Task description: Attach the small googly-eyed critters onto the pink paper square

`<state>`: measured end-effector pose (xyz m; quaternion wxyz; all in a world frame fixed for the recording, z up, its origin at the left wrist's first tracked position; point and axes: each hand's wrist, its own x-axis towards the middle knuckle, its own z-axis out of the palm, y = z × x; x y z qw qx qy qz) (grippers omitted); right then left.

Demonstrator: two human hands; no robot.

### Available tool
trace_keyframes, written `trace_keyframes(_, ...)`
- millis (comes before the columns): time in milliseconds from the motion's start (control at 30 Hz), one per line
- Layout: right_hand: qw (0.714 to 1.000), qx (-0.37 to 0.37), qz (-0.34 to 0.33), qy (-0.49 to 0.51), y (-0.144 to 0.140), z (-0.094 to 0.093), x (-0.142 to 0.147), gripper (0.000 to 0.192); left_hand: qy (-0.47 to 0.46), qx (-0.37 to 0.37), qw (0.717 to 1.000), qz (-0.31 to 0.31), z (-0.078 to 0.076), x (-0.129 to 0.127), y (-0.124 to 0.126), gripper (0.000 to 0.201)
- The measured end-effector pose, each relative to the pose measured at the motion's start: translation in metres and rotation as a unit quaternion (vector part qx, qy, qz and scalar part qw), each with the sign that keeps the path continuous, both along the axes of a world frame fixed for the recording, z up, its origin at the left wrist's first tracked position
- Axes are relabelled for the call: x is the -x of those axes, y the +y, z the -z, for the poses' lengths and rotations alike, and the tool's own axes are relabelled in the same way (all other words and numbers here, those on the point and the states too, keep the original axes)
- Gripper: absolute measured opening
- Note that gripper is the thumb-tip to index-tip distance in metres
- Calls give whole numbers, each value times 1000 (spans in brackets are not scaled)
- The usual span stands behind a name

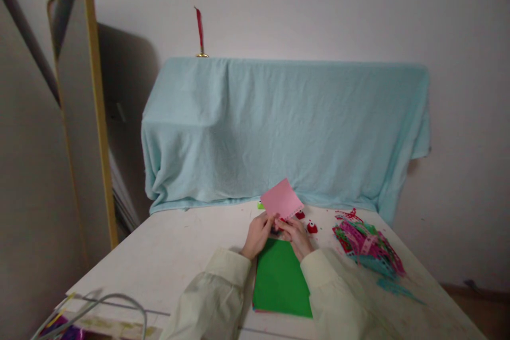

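My left hand [258, 234] and my right hand [294, 235] meet over the middle of the white table [167, 255]. Together they hold a small red punch tool, mostly hidden by the fingers, with a pink paper sheet [281, 198] sticking up out of it, tilted. The pink sheet's lower right edge looks scalloped. A stack of paper with a green sheet [281, 280] on top lies flat under and in front of my hands. Two small red punch tools [312, 227] sit just right of my right hand.
A pile of pink, green and teal punched paper strips [367, 247] lies at the right of the table. A light blue cloth [279, 127] covers a large object behind. A framed mirror [79, 106] leans at left. Wire and coloured papers [91, 313] sit at the near left corner.
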<state>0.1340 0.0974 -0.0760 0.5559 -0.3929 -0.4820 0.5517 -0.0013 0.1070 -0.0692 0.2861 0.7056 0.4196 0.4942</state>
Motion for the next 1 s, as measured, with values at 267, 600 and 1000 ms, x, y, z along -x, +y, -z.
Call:
trace_keyframes(267, 1000, 2, -10, 14, 2, 5, -1, 36, -21, 8, 1000, 4, 4, -2, 4, 46)
trace_keyframes(600, 997, 7, -71, 29, 2, 1, 6, 34, -39, -3, 999, -10, 4, 0, 6, 40)
trace_keyframes(1000, 997, -12, -71, 21, 7, 9, 4, 26, -47, -4, 999, -16, 10, 0, 9, 39)
